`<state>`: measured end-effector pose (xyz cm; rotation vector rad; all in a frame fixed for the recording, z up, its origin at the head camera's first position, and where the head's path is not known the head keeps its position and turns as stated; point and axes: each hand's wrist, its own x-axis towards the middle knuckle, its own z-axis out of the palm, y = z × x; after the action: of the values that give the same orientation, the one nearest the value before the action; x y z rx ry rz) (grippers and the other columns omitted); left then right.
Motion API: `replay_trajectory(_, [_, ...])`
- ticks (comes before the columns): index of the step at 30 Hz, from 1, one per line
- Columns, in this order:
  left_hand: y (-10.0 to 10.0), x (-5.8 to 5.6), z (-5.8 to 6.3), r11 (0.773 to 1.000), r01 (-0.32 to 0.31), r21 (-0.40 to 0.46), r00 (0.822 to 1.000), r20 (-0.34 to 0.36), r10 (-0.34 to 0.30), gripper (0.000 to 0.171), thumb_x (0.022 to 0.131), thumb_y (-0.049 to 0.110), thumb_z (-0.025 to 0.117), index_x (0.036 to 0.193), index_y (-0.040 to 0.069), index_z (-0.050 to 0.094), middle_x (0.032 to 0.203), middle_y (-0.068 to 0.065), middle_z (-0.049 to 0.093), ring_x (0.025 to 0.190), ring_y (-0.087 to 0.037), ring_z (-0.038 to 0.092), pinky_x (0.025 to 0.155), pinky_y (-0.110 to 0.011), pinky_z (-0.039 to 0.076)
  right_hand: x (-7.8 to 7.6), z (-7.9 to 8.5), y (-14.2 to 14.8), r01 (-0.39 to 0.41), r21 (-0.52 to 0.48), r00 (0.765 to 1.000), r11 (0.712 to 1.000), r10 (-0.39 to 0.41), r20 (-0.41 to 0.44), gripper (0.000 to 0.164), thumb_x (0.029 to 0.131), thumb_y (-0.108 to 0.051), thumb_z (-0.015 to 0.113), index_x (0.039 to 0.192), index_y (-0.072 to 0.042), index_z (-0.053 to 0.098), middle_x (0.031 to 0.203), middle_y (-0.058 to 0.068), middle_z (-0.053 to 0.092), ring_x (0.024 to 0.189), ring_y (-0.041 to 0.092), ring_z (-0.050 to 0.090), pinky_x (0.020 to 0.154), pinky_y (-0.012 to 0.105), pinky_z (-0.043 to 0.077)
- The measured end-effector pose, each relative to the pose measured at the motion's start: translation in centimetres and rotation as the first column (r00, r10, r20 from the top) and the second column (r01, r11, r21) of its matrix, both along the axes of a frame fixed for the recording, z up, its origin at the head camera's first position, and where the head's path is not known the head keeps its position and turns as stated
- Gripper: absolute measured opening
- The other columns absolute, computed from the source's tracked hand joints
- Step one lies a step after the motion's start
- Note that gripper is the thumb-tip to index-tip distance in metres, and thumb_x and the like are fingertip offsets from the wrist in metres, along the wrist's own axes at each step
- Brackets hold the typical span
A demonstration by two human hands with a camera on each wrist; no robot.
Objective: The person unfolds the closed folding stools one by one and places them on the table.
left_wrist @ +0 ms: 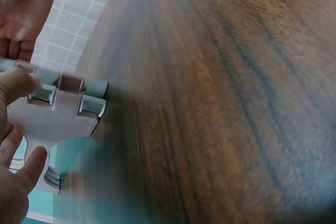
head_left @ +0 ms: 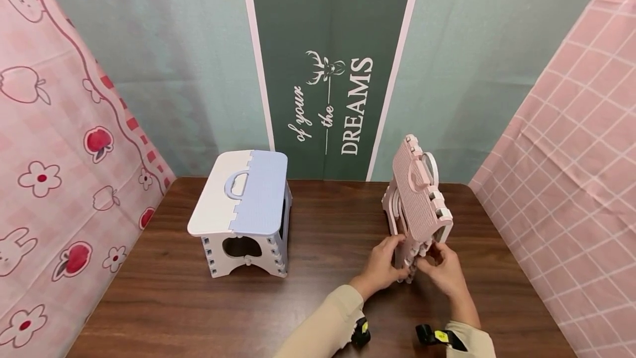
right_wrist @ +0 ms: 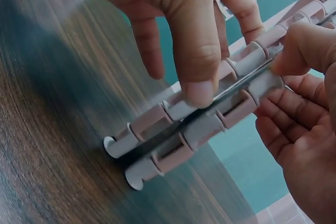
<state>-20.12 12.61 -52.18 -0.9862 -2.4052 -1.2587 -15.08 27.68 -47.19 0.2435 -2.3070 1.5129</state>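
Note:
A pink-and-white folding stool point(head_left: 419, 192) stands partly folded at the right of the table, its top halves bent into a steep ridge with the handle loops upward. At its near end, my left hand point(head_left: 382, 264) grips one leg panel, thumb on the hinge edge. Opposite, my right hand point(head_left: 447, 272) holds the other half with thumb and fingers. Close up in the right wrist view, a narrow dark gap runs between two rows of hinge knuckles point(right_wrist: 170, 150). The left wrist view shows the end of a leg panel point(left_wrist: 63, 114) between the left thumb and fingers.
An unfolded blue-and-white folding stool point(head_left: 240, 192) stands upright on the left of the brown wooden table point(head_left: 328, 225). A green printed cloth point(head_left: 328, 15) hangs behind the table, with pink patterned cloths point(head_left: 571, 153) at both sides.

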Motion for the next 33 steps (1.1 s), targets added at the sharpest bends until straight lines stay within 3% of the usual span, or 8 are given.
replay_trajectory(7, [-0.4, -0.1, 0.1, 1.000, 0.028, 0.001, 0.998, 0.054, -0.028, 0.072, 0.061, 0.009, 0.080, 0.125, 0.011, 0.049, 0.110, -0.004, 0.057, 0.099, -0.013, 0.057, 0.083, -0.012, 0.038, -1.0, -2.5, 2.2, 0.003, 0.012, 1.000, 1.000, -0.003, 0.001, 0.036, 0.067, 0.023, 0.062, 0.101, 0.013, 0.056, 0.092, -0.013, 0.057, 0.084, -0.001, 0.053, 0.068, 0.013, 0.044])
replay_trajectory(15, [-0.9, -0.1, 0.1, 0.999, 0.033, 0.005, 0.999, 0.010, -0.034, 0.068, 0.060, 0.011, 0.079, 0.122, 0.009, 0.050, 0.108, -0.003, 0.058, 0.098, -0.011, 0.056, 0.083, -0.013, 0.039, -0.8, -2.8, 2.8, 0.066, -0.019, 0.997, 0.998, -0.065, 0.048, 0.031, 0.069, 0.018, 0.064, 0.098, 0.014, 0.055, 0.085, -0.010, 0.059, 0.079, 0.001, 0.055, 0.066, 0.014, 0.045])
replay_trajectory(24, [-1.5, -0.4, -0.2, 0.999, 0.040, 0.036, 0.998, -0.040, -0.038, 0.064, 0.060, 0.010, 0.074, 0.119, 0.006, 0.052, 0.106, -0.006, 0.059, 0.094, -0.017, 0.059, 0.082, -0.015, 0.041, -1.0, -3.0, 3.2, 0.073, -0.118, 0.994, 0.990, -0.062, 0.095, 0.025, 0.069, 0.020, 0.062, 0.092, 0.013, 0.056, 0.079, -0.009, 0.060, 0.073, 0.002, 0.055, 0.062, 0.015, 0.045])
replay_trajectory(26, [-1.7, -0.5, -0.2, 0.998, 0.046, 0.036, 0.999, -0.023, -0.046, 0.063, 0.060, 0.010, 0.073, 0.120, 0.006, 0.051, 0.107, -0.006, 0.058, 0.095, -0.017, 0.059, 0.082, -0.014, 0.041, -1.0, -3.0, 3.3, 0.069, -0.155, 0.994, 0.986, -0.055, 0.093, 0.028, 0.068, 0.022, 0.061, 0.093, 0.009, 0.058, 0.080, -0.009, 0.061, 0.074, 0.002, 0.056, 0.063, 0.014, 0.045])
replay_trajectory(33, [-2.2, -0.5, -0.2, 0.997, 0.062, 0.035, 0.998, -0.003, -0.062, 0.063, 0.060, 0.010, 0.074, 0.119, 0.007, 0.051, 0.107, -0.005, 0.058, 0.095, -0.016, 0.058, 0.082, -0.015, 0.041, -0.8, -3.1, 3.5, 0.028, -0.282, 0.997, 0.959, -0.007, 0.076, 0.051, 0.068, 0.025, 0.058, 0.093, -0.019, 0.065, 0.084, -0.008, 0.064, 0.078, 0.002, 0.058, 0.066, 0.014, 0.046])
